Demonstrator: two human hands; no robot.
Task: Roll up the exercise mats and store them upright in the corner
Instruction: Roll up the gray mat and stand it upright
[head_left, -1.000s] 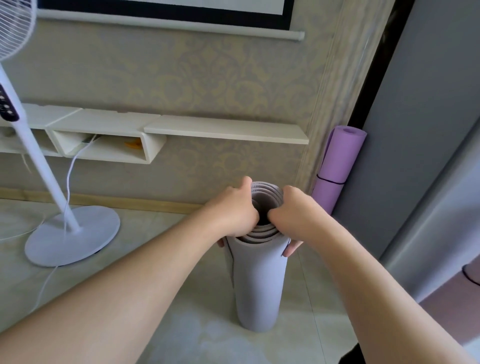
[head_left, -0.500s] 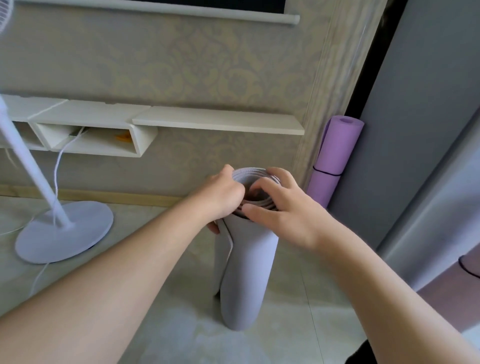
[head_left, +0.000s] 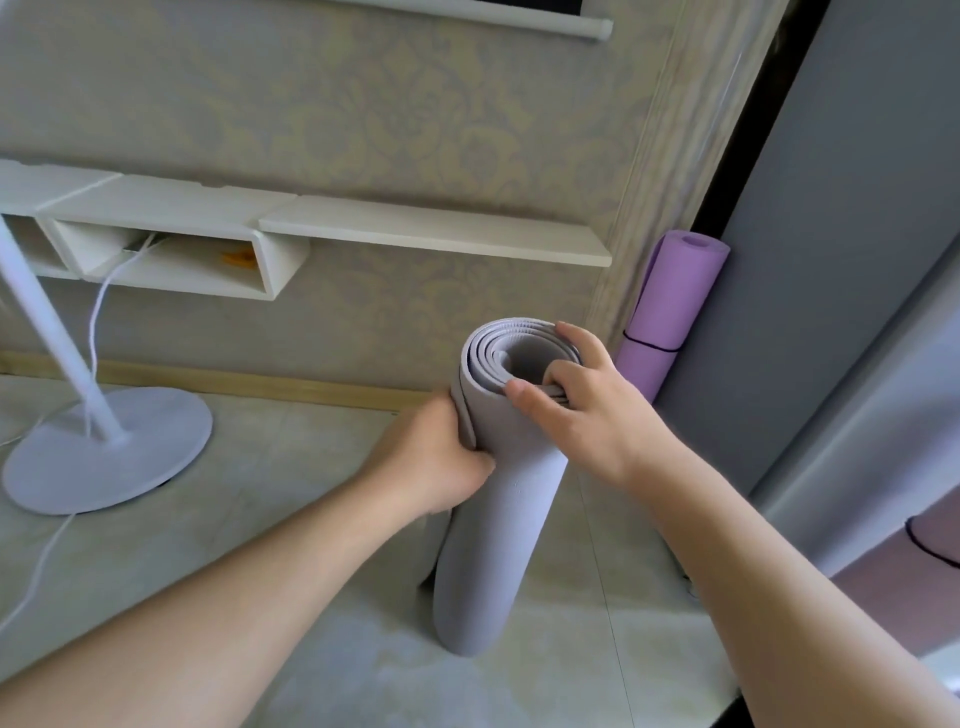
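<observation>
Your left hand (head_left: 441, 462) grips the side of the upright grey mat (head_left: 493, 519). Your right hand (head_left: 582, 410) clamps its rolled top edge, fingers hooked inside.

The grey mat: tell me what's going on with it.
A person has the rolled grey mat standing on end on the floor. The left hand grips its side near the top; the right hand hooks fingers into the coil. A purple mat already stands in the corner.

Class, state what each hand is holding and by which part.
Both grip the rolled grey mat: left hand at its upper side, right hand over the top rim.
</observation>
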